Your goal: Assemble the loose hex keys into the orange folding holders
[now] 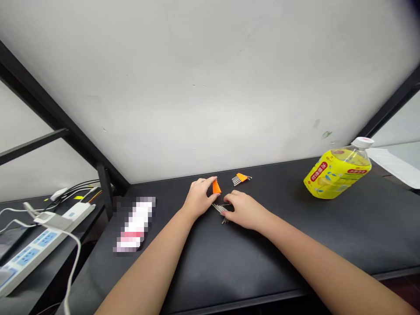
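My left hand (198,199) pinches an orange holder (216,187) of a hex key set between thumb and fingers, on the black table (256,258). Thin metal hex keys (220,208) stick out of the holder toward me. My right hand (244,210) lies over the ends of those keys, fingers curled on them. A second orange holder with metal keys (241,178) lies just behind, untouched, close to the wall.
A yellow drink bottle with a white cap (339,173) lies on its side at the right. A blurred white and pink packet (135,224) lies at the left. Power strips and cables (39,238) sit on a lower shelf at far left. The white wall rises right behind.
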`<act>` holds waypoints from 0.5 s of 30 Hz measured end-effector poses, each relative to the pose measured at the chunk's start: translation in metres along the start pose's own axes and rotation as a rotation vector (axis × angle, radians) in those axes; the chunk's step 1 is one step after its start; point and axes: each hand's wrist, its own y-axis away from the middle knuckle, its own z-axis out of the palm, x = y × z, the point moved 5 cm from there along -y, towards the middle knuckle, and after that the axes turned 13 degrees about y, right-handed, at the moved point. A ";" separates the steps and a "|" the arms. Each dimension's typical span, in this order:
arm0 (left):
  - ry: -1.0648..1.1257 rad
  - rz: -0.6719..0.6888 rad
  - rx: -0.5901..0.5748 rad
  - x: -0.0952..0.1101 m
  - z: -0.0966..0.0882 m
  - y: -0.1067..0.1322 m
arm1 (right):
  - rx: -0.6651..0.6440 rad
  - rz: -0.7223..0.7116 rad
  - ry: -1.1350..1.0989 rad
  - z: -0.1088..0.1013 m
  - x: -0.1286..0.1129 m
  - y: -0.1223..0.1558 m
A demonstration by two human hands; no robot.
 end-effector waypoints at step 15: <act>0.011 0.008 0.021 0.001 0.000 -0.001 | 0.003 -0.009 0.247 0.007 -0.020 0.003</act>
